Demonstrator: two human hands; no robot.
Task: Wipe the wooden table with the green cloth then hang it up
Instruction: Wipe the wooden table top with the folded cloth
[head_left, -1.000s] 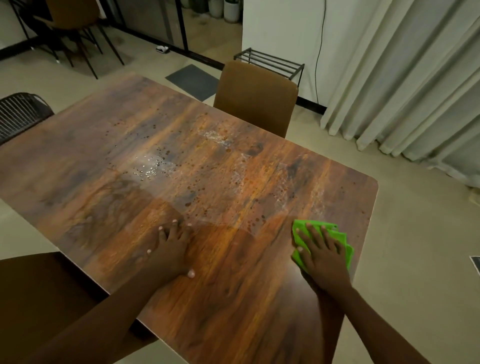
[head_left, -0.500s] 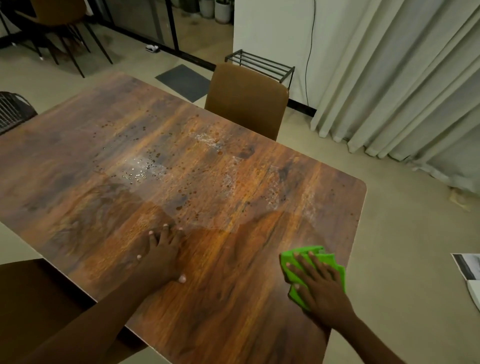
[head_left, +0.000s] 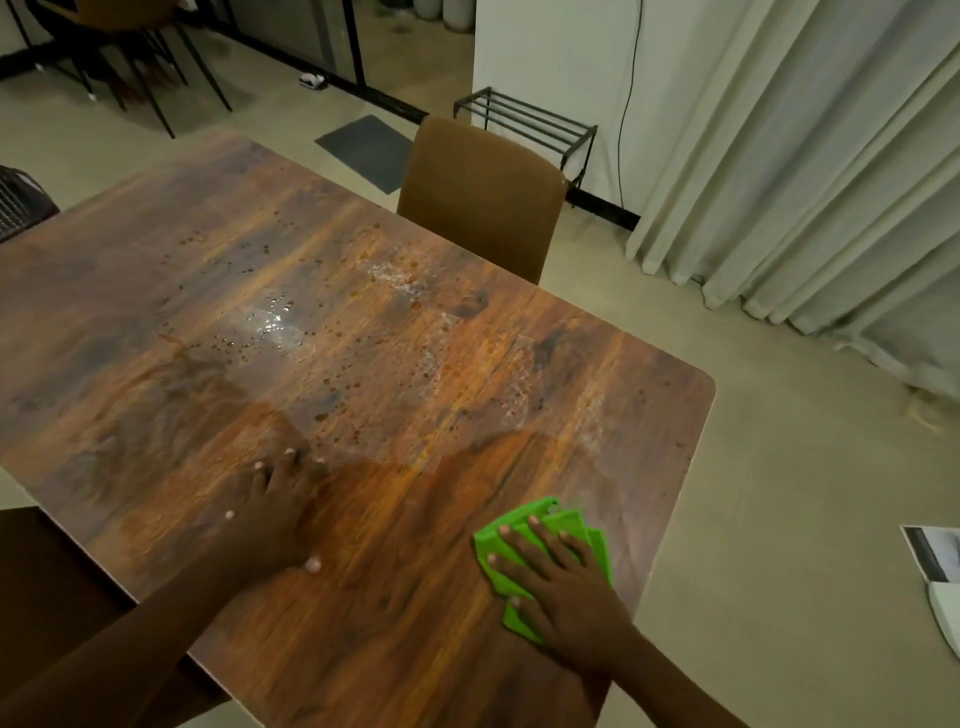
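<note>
Wooden table (head_left: 467, 364): glossy grained veneer, droplet-speckled mid-frame. Green cloth (head_left: 524, 530): soft folded fabric, matt. Chair (head_left: 480, 192): smooth brown back. Curtains (head_left: 810, 171): matt pleated cloth.

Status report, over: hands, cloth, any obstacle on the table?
Left hand flat on wooden table. Right hand pressing green cloth near its right end. Only unwiped droplets ahead.

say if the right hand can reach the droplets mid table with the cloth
Probably yes: bare wooden table lies between the right hand, flat on the green cloth, and the droplets; a lean may help.
</note>
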